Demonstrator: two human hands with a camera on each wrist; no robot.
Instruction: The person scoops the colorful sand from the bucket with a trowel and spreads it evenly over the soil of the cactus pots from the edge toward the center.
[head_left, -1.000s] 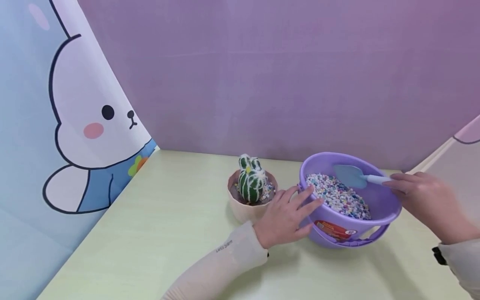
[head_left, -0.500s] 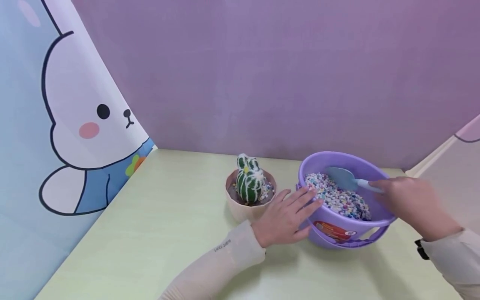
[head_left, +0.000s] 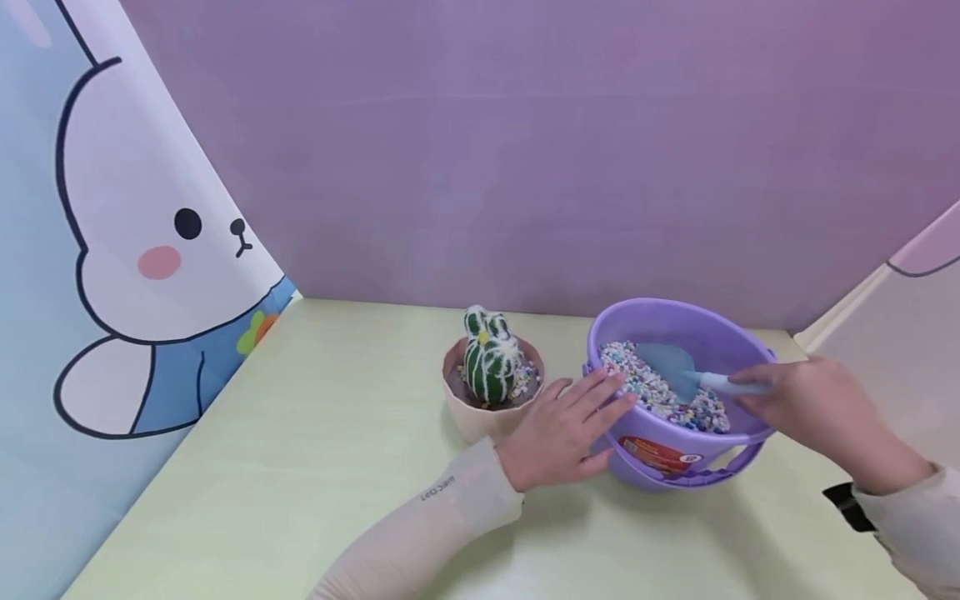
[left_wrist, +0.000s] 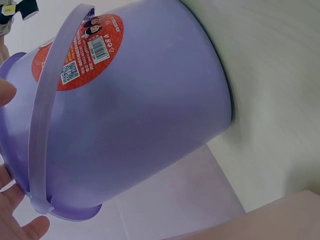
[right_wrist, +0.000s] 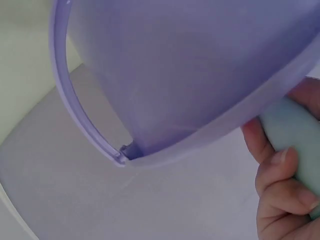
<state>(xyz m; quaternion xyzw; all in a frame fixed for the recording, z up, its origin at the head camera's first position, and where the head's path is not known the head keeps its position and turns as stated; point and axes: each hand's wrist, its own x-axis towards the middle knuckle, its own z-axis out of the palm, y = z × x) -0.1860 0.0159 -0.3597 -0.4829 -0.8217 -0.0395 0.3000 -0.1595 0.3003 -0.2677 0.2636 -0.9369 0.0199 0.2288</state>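
A purple bucket [head_left: 720, 342] with a red label holds several small coloured pebbles [head_left: 652, 387]. My left hand [head_left: 562, 429] rests with straight fingers against the bucket's left side, and the left wrist view shows the bucket wall [left_wrist: 150, 110] and its lowered handle [left_wrist: 42, 130] close up. My right hand [head_left: 813, 408] grips the handle of a light blue shovel [head_left: 678, 371] whose blade lies on the pebbles. In the right wrist view my fingers [right_wrist: 285, 195] curl round the shovel handle [right_wrist: 295, 135] under the bucket rim [right_wrist: 210, 135]. A pink pot [head_left: 480, 421] with a green cactus [head_left: 487, 367] stands left of the bucket.
The pale green table [head_left: 300, 467] is walled by a purple backdrop [head_left: 525, 150] behind, a bunny-print panel [head_left: 135, 250] at the left and another panel [head_left: 900, 300] at the right.
My right hand has moved the shovel left and down, so its blade now lies on the pebbles. The left hand has stayed against the bucket. The view has shifted slightly.
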